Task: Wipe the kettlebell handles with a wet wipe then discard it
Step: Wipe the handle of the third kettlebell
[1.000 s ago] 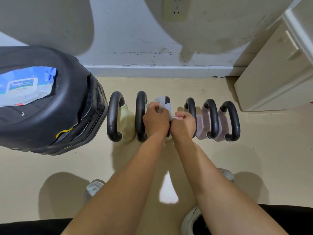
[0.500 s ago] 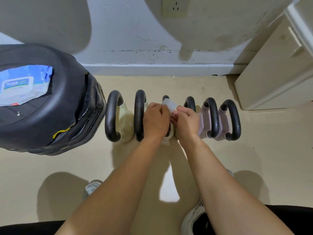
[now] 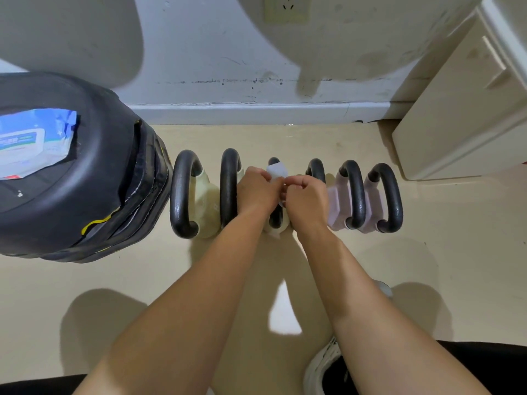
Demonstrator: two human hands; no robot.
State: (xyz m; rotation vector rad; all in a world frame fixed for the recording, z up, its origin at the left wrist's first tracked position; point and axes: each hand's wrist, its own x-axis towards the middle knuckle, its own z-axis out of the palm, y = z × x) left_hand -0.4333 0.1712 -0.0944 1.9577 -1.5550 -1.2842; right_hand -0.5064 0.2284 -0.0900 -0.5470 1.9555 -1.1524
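Several kettlebells with black handles stand in a row on the floor by the wall. The third handle (image 3: 275, 216) from the left, on a cream bell, runs between my two hands. A white wet wipe (image 3: 277, 170) sticks up over that handle near its far end. My left hand (image 3: 256, 190) and my right hand (image 3: 304, 195) meet over the handle with curled fingers, and both pinch the wipe. The first handle (image 3: 182, 192) and second handle (image 3: 229, 183) lie to the left; three more, the far-right handle (image 3: 391, 195) among them, sit on pink bells to the right.
A black padded stack (image 3: 94, 178) stands at the left with a blue wet-wipe pack (image 3: 31, 143) on top. A cream cabinet (image 3: 456, 132) fills the right corner. The white wall and skirting (image 3: 256, 112) run behind the row. My shoe (image 3: 325, 366) is at the bottom.
The wipe has slid a little along the third handle toward the wall, and my two hands have drawn closer together over it. The kettlebells have not moved.
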